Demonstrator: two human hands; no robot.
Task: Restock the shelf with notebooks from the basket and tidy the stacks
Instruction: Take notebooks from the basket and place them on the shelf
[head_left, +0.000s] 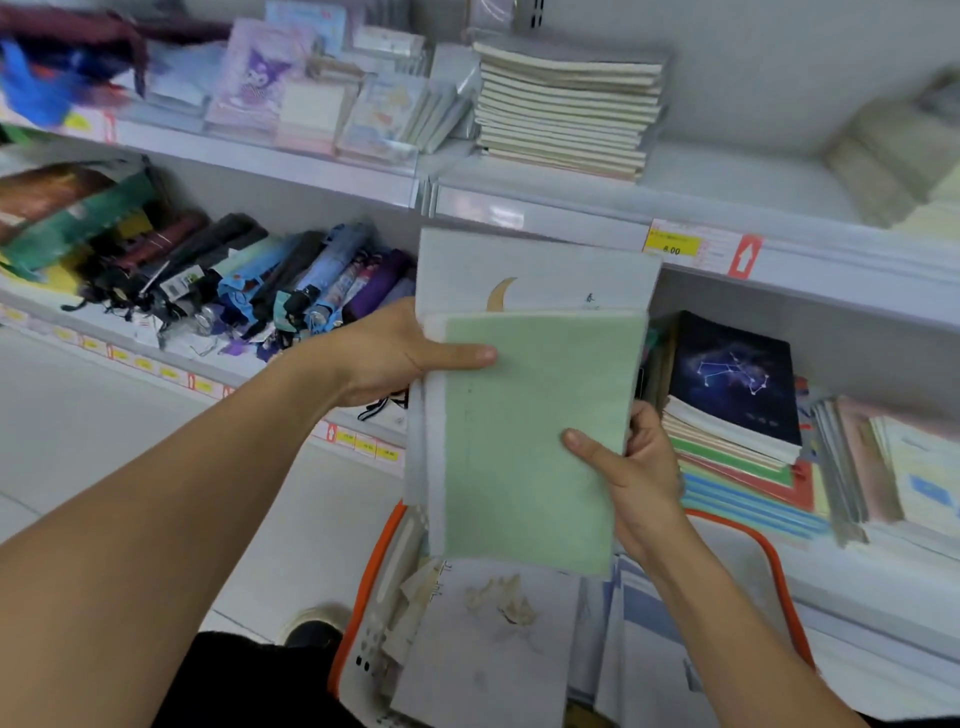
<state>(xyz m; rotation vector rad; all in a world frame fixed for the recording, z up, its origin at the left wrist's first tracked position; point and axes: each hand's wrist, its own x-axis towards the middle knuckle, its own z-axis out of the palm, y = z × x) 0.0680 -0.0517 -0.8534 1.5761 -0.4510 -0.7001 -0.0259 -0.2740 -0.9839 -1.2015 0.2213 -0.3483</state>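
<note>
Both hands hold a small bundle of notebooks upright in front of the shelving, above the basket (363, 587).

1. Left hand (387, 353): grips the upper left edge of the bundle. The thumb lies flat across the green notebook (535, 441), which is the front cover of the bundle; the fingers pass behind and are hidden.
2. Right hand (636, 467): grips the right edge of the bundle lower down. The thumb presses on the green cover near its right edge, and the curled fingers wrap the edge from behind.
3. Bundle: behind the green notebook stands a pale grey notebook (535, 270) with a gold crescent on its cover. It projects above the green one, so the two top edges are not flush. The number of notebooks in the bundle cannot be told.
4. Basket: white with an orange rim, positioned below the bundle, against the front of the lower shelf. It contains further pale notebooks (493, 649) lying flat and overlapping.
5. Upper shelf (571, 208): carries a tall stack of cream notebooks (566, 109) near its middle, with wrapped pastel notebooks (322, 104) to its left. A yellow price label (671, 244) sits on the front edge.
6. Lower shelf: a dark constellation notebook (732, 374) tops a stack of mixed colours just right of the bundle. Folded umbrellas (270, 280) lie at the left end.
</note>
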